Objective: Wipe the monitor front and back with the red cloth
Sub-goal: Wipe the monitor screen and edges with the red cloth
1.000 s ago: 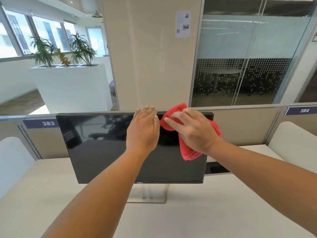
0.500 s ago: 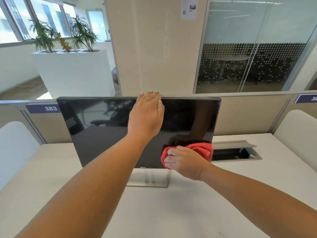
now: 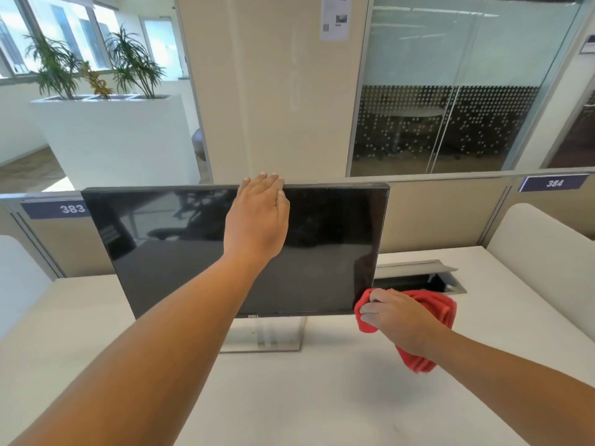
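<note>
Resting flat against the upper middle of the monitor [image 3: 180, 252], the left hand [image 3: 257, 220], fingers [image 3: 262, 181] held straight and close together, tips curling just over the top edge, gripping nothing. Standing upright on a clear rectangular base [image 3: 262, 336] on the pale desk [image 3: 289, 397], screen dark and glossy, throwing back dim shapes of office chairs. Bunching the red cloth [image 3: 441, 304] in the right hand [image 3: 399, 320], fingers curled closed around it, knuckles facing the camera. Pressing the cloth's leading fold against the lower right corner of the monitor, right at the frame's edge, with the remainder trailing out behind the hand and hanging down past the wrist above the desk. Lying open just behind the cloth, to the right of the screen, a cable hatch [image 3: 418, 272] set in the desk with its lid raised. Running along the far side of the desk, a beige partition [image 3: 434, 217] carrying number plates reading 383 [image 3: 72, 208] and 384 [image 3: 554, 182]. Rising beyond it, a cream pillar [image 3: 273, 91], a glass-walled room to the right, and a white planter [image 3: 112, 140] with green plants to the left.
</note>
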`<move>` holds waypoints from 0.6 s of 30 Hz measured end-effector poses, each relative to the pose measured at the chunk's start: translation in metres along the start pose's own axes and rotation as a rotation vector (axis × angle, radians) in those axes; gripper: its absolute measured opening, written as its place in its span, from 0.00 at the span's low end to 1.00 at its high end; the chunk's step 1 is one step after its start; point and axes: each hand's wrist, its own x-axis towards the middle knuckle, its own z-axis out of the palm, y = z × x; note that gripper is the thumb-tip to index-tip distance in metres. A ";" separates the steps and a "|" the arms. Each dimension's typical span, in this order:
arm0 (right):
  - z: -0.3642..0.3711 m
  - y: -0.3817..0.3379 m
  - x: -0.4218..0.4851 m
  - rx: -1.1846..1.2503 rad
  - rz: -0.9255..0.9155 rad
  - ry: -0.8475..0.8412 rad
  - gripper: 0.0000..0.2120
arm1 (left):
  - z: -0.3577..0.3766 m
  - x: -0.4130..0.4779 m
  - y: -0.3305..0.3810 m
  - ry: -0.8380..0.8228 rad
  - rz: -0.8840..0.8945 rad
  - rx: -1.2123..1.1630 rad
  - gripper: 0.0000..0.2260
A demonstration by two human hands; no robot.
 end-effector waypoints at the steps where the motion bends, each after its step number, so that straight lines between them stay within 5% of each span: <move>1: -0.008 -0.004 -0.001 0.021 -0.005 0.052 0.20 | 0.001 -0.001 0.001 -0.008 0.003 -0.003 0.20; 5: -0.050 -0.010 0.009 0.091 -0.005 0.500 0.24 | 0.000 -0.001 0.004 -0.008 0.009 -0.012 0.20; 10: -0.135 -0.015 0.042 0.154 0.009 1.001 0.17 | 0.000 0.000 -0.001 0.017 0.034 -0.003 0.21; 14: -0.185 -0.017 0.071 0.225 0.171 1.033 0.17 | -0.003 0.008 0.002 0.076 0.078 -0.074 0.18; 18: -0.200 -0.026 0.104 0.304 0.297 0.808 0.22 | -0.011 0.016 0.009 0.085 0.041 -0.208 0.18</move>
